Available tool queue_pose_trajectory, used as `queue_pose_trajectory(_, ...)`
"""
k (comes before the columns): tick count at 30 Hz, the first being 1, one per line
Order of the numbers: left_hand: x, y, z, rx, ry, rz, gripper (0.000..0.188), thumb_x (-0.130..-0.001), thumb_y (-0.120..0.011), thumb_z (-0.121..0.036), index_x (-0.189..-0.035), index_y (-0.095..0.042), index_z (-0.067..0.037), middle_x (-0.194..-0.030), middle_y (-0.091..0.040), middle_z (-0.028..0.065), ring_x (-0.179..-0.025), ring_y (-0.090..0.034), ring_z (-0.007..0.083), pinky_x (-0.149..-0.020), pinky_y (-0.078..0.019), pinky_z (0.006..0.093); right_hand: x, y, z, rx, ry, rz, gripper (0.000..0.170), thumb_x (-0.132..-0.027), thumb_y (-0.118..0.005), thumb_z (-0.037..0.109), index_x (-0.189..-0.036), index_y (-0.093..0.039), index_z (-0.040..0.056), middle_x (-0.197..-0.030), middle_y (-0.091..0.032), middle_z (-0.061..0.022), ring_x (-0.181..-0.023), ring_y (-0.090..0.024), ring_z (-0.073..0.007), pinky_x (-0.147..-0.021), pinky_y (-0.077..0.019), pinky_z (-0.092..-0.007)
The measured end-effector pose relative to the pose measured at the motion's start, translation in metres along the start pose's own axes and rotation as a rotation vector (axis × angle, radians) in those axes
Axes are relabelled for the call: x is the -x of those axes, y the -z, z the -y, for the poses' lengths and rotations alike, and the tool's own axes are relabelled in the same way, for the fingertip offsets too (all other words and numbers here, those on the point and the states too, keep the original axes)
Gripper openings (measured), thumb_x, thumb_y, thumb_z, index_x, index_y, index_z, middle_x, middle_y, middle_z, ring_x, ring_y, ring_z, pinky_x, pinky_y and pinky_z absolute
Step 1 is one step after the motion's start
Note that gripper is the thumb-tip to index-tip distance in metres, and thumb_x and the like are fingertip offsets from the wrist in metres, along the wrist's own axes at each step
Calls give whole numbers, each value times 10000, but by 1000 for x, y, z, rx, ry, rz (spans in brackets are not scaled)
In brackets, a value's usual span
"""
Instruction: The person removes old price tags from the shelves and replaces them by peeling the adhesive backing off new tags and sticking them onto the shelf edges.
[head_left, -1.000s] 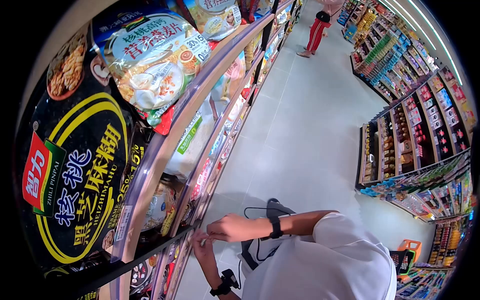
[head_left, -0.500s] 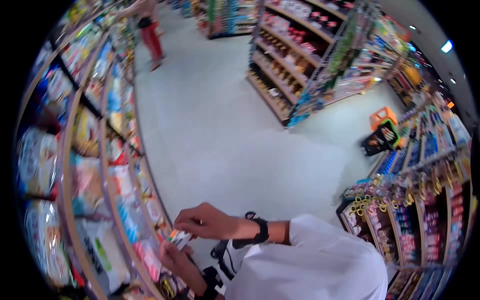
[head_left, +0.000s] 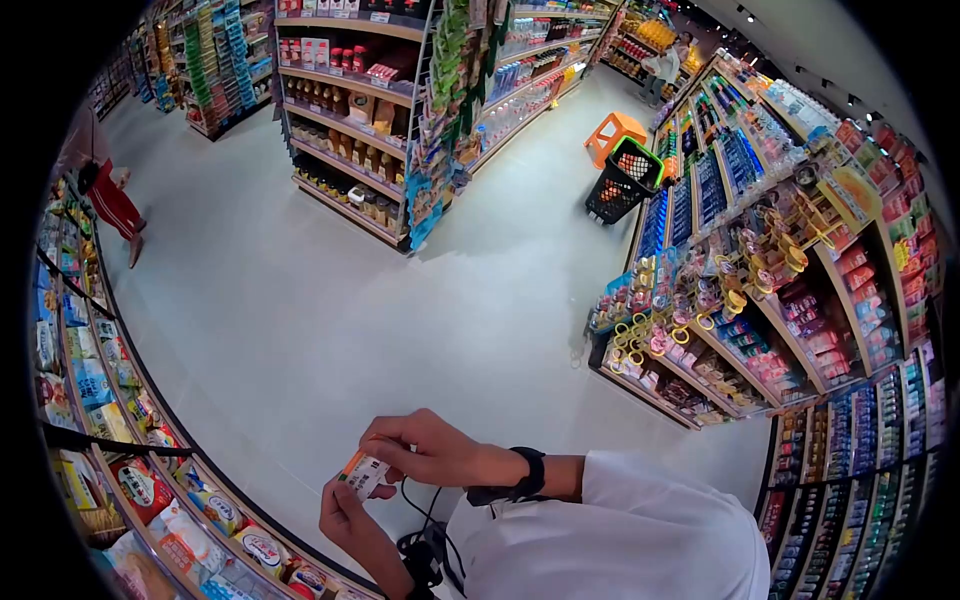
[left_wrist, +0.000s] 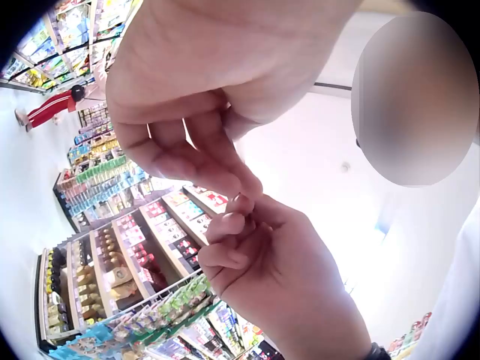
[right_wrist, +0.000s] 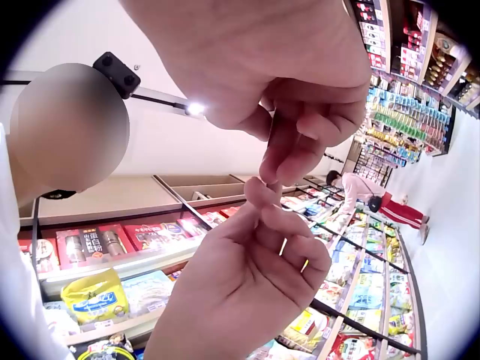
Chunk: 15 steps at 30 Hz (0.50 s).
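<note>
In the head view, a small white tag (head_left: 365,473) with an orange edge and printed text is held between both hands at lower centre. The right hand (head_left: 430,450) grips its upper side from above. Below it, the left hand (head_left: 365,532) pinches the lower left end, thumb on the printed face. The left wrist view has the left hand (left_wrist: 202,82) large on top, its fingertips meeting those of the right hand (left_wrist: 281,274). In the right wrist view the right hand (right_wrist: 270,75) is above the left hand (right_wrist: 244,277); the tag's face is hidden there.
Packaged goods fill a low shelf (head_left: 180,450) at left. A bottle shelf (head_left: 345,130) rises at top centre, and another long shelf (head_left: 760,290) runs down the right. A black basket (head_left: 625,182) and an orange stool (head_left: 612,135) stand on the floor (head_left: 330,290). A person (head_left: 110,195) stands left.
The head view has swung to the right, away from the near packages. The tag's printed face has come into sight between the hands, which stay close together.
</note>
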<state>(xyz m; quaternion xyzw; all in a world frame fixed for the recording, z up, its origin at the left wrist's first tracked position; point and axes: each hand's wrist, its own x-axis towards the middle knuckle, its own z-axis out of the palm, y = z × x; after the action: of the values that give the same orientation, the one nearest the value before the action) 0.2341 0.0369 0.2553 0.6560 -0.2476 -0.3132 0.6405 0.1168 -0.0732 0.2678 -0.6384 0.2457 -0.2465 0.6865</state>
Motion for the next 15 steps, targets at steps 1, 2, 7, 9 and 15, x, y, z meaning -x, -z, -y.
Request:
queue_pose_trajectory(1,1,-3,2,3,2,22,341,-1045,-505,-268,-944,-589,47,-733,-661,111,-581,-631,147,-589,-459,249,2,6,-1,14,-5,8,220,-1033,-544,201,-1017,-623,-3,-773,-667,-57,-644,-628,-65,-536,-451,-217)
queue_pose_trajectory(2,2,-6,3,7,2,43,341,-1045,-504,-268,-948,-591,47,-734,-664,112,-585,-634,148,-598,-462,255,5,9,2,28,-20,1,224,-1026,-552,212,-1007,-630,2,-751,-667,-54,-623,-617,-73,-539,-451,-229)
queue_pose_trajectory(7,12,7,21,-133,27,116,362,-1054,-467,-276,-888,-581,25,-694,-633,84,-628,-601,131,-646,-445,283,20,5,-9,65,1,-7,235,-1005,-596,246,-1013,-703,37,-733,-686,-18,-613,-602,-58,-518,-406,-218)
queue_pose_trajectory(9,18,22,31,-152,63,77,346,-1037,-505,-241,-929,-624,65,-714,-657,109,-616,-641,166,-636,-474,286,26,3,-17,135,5,-10,238,-999,-600,249,-1000,-720,43,-707,-676,-16,-603,-598,-74,-517,-400,-229)
queue_pose_trajectory(15,41,45,48,-141,-38,45,250,-1022,-518,-146,-1052,-650,64,-897,-655,108,-818,-640,158,-776,-502,289,41,-18,-27,182,-25,37,242,-981,-612,244,-948,-701,22,-692,-644,-52,-586,-556,-118,-525,-393,-265)
